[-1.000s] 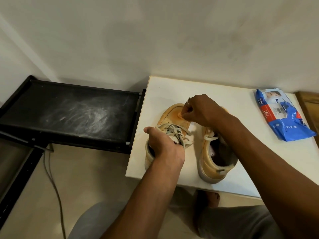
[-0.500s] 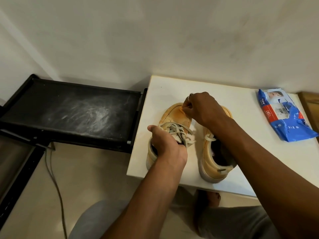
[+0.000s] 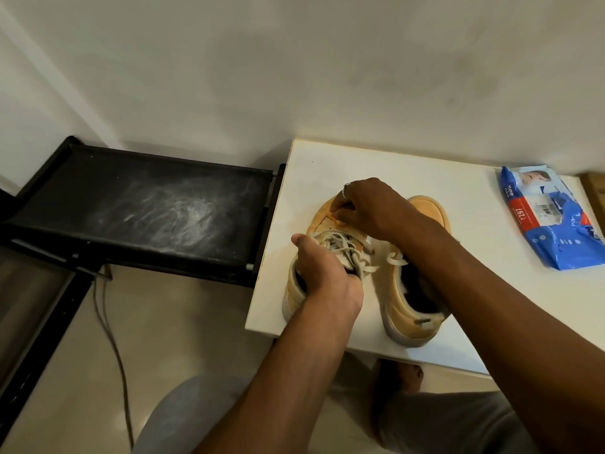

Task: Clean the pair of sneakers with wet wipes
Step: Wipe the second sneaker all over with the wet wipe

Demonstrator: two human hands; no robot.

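Two tan sneakers stand side by side on a white table [image 3: 327,168], toes pointing away from me. My left hand [image 3: 322,270] grips the left sneaker [image 3: 319,219] at its collar and laces, fingers inside the opening. My right hand [image 3: 366,204] is closed over that sneaker's toe, pressing something small against it; my fingers hide most of it, and only an orange-stained bit shows. The right sneaker [image 3: 411,312] lies partly under my right forearm. A blue and white wet-wipes pack [image 3: 550,217] lies at the table's right side.
A dusty black tray-like stand [image 3: 147,208] sits left of the table, touching its edge. A cable [image 3: 111,322] trails over the tiled floor. A wall runs close behind the table. My knees and a foot [image 3: 402,375] are below the table's front edge.
My right hand has shifted slightly left and away along the left sneaker's toe. My left hand keeps its hold on the same sneaker.
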